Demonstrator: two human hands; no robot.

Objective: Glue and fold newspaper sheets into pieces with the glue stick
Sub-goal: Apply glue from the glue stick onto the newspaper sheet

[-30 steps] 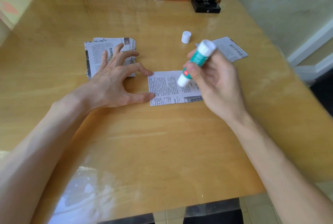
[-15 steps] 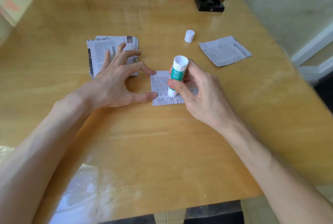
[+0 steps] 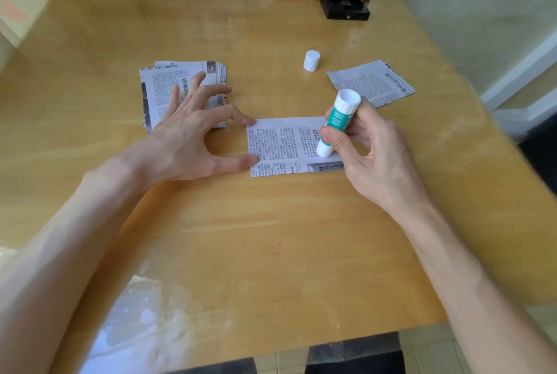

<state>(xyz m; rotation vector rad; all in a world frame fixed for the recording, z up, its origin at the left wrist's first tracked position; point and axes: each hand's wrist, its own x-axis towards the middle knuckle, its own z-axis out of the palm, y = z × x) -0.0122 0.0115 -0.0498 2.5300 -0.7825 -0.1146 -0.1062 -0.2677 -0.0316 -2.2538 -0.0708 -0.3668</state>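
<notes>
While spread left hand (image 3: 187, 144) pins the newspaper sheet (image 3: 280, 144), right hand (image 3: 370, 156) grips glue stick (image 3: 337, 123) upon it

A: (a) The left hand (image 3: 187, 138)?
B: I hold it palm down, fingers spread, thumb and forefinger tips pressing the sheet (image 3: 280, 144).
A: (b) The right hand (image 3: 370, 156)?
B: Mine grips the stick (image 3: 339, 123), thumb in front. Both forearms are bare.

Open on the near side of the sheet (image 3: 280, 147), across bare table (image 3: 271, 238). Hemmed just left of the sheet by a paper stack (image 3: 162, 84), beyond by a white cap (image 3: 311, 61), beyond-right by a loose clipping (image 3: 373, 81).
</notes>
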